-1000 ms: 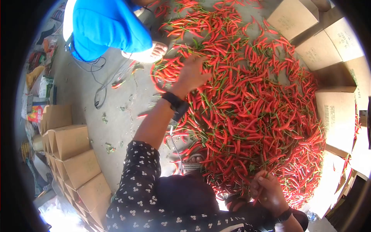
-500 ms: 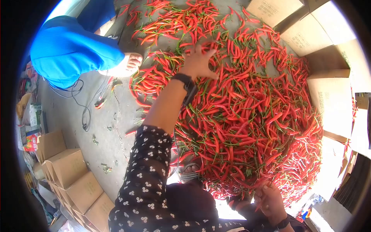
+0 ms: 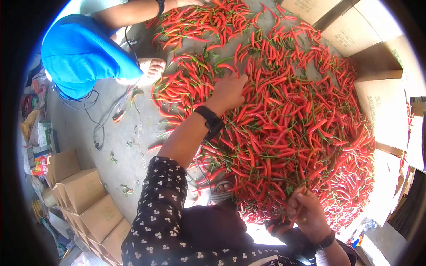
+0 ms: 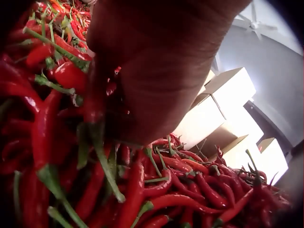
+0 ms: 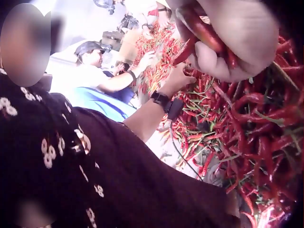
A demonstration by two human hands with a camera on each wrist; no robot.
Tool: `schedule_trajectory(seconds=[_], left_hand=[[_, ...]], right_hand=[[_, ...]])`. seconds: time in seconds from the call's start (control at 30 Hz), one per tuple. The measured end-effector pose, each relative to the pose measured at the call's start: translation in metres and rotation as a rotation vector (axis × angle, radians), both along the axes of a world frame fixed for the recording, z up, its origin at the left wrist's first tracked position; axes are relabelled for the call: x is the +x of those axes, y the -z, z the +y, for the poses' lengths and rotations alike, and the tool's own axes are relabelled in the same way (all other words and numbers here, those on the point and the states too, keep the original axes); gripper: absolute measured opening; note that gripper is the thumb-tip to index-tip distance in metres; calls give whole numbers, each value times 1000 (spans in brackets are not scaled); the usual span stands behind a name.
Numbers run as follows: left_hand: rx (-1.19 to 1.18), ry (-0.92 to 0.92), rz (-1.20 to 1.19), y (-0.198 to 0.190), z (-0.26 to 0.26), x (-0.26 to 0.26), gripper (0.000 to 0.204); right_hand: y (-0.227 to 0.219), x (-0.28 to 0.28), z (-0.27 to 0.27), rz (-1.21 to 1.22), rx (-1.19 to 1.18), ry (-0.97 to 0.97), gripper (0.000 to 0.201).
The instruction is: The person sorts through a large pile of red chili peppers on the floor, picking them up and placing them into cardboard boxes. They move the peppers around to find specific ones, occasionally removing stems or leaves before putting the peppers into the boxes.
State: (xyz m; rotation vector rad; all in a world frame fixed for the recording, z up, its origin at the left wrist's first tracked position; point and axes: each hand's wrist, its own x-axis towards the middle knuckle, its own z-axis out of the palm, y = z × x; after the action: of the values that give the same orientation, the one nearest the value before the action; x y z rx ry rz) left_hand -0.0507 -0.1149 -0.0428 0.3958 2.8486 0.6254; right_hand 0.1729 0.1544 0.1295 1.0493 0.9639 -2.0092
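Red chili peppers with green stems [image 3: 284,146] cover the floor in a wide heap. My left hand [image 3: 228,92] reaches down into the left part of the heap, its fingers bent and drawn together. In the left wrist view a red chili [image 4: 94,102] runs up against the hand's underside, its green stem hanging below; the fingertips are hidden. Low at the right, my right hand [image 3: 308,214] is held close over the heap. Its curled fingers grip several red chili peppers [image 5: 202,28], seen most plainly in the right wrist view.
Another person in blue [image 3: 86,53] crouches at the upper left, one hand at the heap's far edge. Cardboard boxes [image 3: 382,111] border the right side; more boxes [image 3: 84,190] stand at the lower left. A dark cable [image 3: 98,133] lies on the concrete floor.
My left hand has gone from spread fingers above the peppers to bent fingers down among them. The right hand keeps its grip. The other person's arm has come into view at the top.
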Motion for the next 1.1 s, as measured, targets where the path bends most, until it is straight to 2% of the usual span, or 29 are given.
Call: schedule_trajectory(seconds=[0.07,0.13,0.2,0.27,0.33,0.37,0.43,0.5,0.57,0.63,0.73,0.77,0.8,0.87,0.9,1.1], left_hand=[[34,-7,-18,-7,-6,6,53],[266,-77,21,-20,-11,19,46],[528,-168,-54,-57,5,44,37],[734,-80,-223,-106,35,74,41],[896,331,-166,-131,57,96,50],[897,329,-166,-130,56,95,50],[864,369,-99,-122,52,83,60],[629,140,25,-78,18,46,67],[194,-145,108,-43,-25,25,75],[-100,-352,13,-12,-60,22,86],[-103,-243,-115,-4,-66,40,96],[-131,-191,-174,-19,-54,52,101],[-130,-185,-177,-19,-46,61,101],[-62,33,-190,-24,-33,74,103],[-141,63,-248,-27,-24,77,107],[-297,189,-249,-30,-22,75,109]], right_hand=[[2,4,2,-11,-17,-1,8],[-1,5,2,-22,-38,-1,8],[-8,6,-2,-23,-48,-2,9],[-6,11,-3,-5,-105,-35,9],[-3,15,-7,17,-150,-72,10],[-2,17,-9,-27,-148,-107,10],[-2,20,-11,-89,-155,-140,9],[-5,18,-10,-61,-144,-147,9],[-3,19,-9,-48,-138,-146,8],[5,22,-4,-37,-51,-98,6],[6,18,-2,-85,-72,-25,5],[8,17,-1,-67,-73,-40,5],[9,17,-2,-70,-71,-34,5],[10,16,-4,-35,-68,-59,5],[9,15,-6,-36,-66,-55,5],[6,13,-10,28,-47,-138,6]])
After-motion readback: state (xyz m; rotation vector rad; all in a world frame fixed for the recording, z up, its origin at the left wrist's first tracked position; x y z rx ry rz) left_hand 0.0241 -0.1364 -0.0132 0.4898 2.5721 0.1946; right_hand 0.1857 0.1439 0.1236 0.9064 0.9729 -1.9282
